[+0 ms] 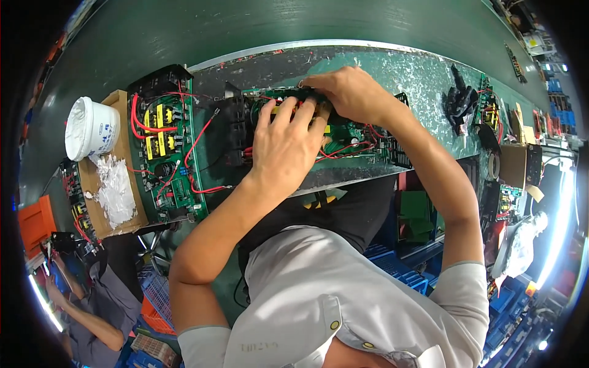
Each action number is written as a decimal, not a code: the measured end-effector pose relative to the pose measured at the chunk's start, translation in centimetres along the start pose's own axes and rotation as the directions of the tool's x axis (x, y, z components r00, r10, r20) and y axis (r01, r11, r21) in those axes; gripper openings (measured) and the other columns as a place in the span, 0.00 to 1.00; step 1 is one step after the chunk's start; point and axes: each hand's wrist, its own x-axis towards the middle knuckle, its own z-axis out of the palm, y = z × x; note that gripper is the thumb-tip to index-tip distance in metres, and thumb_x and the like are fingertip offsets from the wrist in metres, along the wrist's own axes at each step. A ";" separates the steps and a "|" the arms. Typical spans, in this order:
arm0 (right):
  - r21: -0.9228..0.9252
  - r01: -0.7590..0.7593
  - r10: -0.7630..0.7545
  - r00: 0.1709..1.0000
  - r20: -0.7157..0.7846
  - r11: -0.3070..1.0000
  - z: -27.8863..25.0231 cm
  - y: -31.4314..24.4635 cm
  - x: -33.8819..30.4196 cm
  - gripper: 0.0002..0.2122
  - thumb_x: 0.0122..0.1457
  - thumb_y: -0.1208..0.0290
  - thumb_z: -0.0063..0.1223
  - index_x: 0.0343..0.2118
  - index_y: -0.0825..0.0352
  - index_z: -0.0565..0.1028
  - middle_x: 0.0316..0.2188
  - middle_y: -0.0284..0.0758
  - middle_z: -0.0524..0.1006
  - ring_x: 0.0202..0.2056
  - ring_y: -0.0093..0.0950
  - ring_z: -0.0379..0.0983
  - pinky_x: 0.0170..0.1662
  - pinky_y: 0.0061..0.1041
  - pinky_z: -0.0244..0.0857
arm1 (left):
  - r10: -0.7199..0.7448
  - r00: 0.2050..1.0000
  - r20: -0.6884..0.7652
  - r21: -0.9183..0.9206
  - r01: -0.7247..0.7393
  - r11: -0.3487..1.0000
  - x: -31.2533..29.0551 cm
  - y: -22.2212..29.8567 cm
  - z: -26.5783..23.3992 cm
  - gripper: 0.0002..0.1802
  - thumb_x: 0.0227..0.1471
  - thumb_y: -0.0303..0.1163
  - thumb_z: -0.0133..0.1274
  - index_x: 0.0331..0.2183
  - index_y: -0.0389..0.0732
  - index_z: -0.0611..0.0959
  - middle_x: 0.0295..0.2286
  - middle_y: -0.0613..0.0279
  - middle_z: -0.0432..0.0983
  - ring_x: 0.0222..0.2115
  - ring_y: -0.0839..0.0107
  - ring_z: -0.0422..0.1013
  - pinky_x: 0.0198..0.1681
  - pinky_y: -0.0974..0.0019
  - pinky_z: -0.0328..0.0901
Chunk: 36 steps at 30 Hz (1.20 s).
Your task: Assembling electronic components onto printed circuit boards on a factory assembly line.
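A green circuit board [343, 138] with yellow-wrapped transformers, red wires and a black end piece lies on the bench in front of me. My left hand [282, 144] rests over its left half, fingers spread and bent down among the components. At the board's far edge, my right hand [351, 92] has its thumb and fingers drawn together, pointing left. Whatever sits between those fingertips is hidden. The two hands nearly touch, and their fingers cover part of the board.
Left of me stands another circuit board [178, 178] with red wires. Beside it, a cardboard tray [138, 202] holds white paste, with a white tub [92, 129] at its far end. Crumpled black material [460, 101] lies right. A co-worker's arm [92, 319] shows lower left.
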 end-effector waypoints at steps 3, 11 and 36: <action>-0.019 -0.006 0.005 1.000 -0.030 1.000 0.4 0.1 -0.3 0.18 0.49 0.78 0.53 0.46 0.64 0.78 0.35 0.44 0.80 0.35 0.47 0.76 0.39 0.41 0.71 | 0.008 1.000 0.000 -0.005 -0.008 1.000 0.1 -0.1 0.0 0.27 0.41 0.39 0.64 0.46 0.43 0.81 0.43 0.61 0.74 0.46 0.60 0.70 0.53 0.49 0.62; -0.072 -0.012 0.009 0.999 -0.034 0.997 0.8 -0.4 -0.5 0.18 0.51 0.74 0.53 0.47 0.60 0.78 0.34 0.43 0.81 0.35 0.45 0.77 0.39 0.41 0.71 | 0.024 1.000 -0.015 0.004 -0.024 1.000 -0.1 -0.1 -0.1 0.25 0.41 0.40 0.64 0.44 0.43 0.82 0.40 0.61 0.75 0.45 0.60 0.70 0.51 0.49 0.64; 0.027 -0.089 0.093 0.963 -0.255 0.996 -0.2 -5.7 -11.3 0.12 0.51 0.73 0.61 0.39 0.67 0.77 0.29 0.46 0.78 0.32 0.47 0.74 0.35 0.38 0.67 | 0.114 0.947 0.299 -0.608 0.097 0.788 0.2 -2.4 -6.3 0.11 0.56 0.26 0.50 0.43 0.37 0.79 0.27 0.61 0.73 0.25 0.75 0.66 0.31 0.70 0.63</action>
